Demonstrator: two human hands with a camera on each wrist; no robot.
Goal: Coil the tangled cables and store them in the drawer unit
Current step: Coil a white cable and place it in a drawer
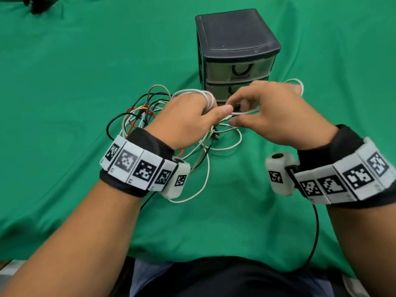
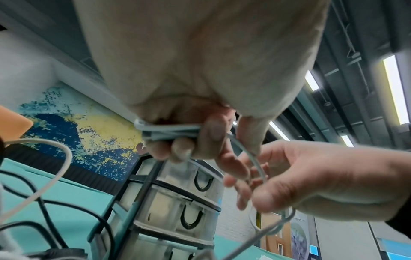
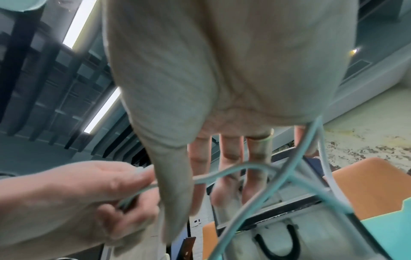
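Observation:
My left hand (image 1: 192,116) grips several turns of a white cable (image 1: 246,112) wound round its fingers; the left wrist view shows the bundle (image 2: 169,132) clamped under the thumb. From there a strand runs to my right hand (image 1: 267,110), passes between its thumb and loosely curved fingers (image 3: 229,158), and loops over the hand's outer edge. Both hands hover just in front of the black drawer unit (image 1: 237,39), whose translucent drawers are closed. To the left, a tangle of black, white and red cables (image 1: 139,110) lies on the cloth.
Green cloth (image 1: 64,82) covers the table. Slack white cable (image 1: 203,179) trails toward me between my wrists. A black lead (image 1: 315,232) hangs off the near edge from my right wrist. A dark object (image 1: 38,5) sits at the far left corner.

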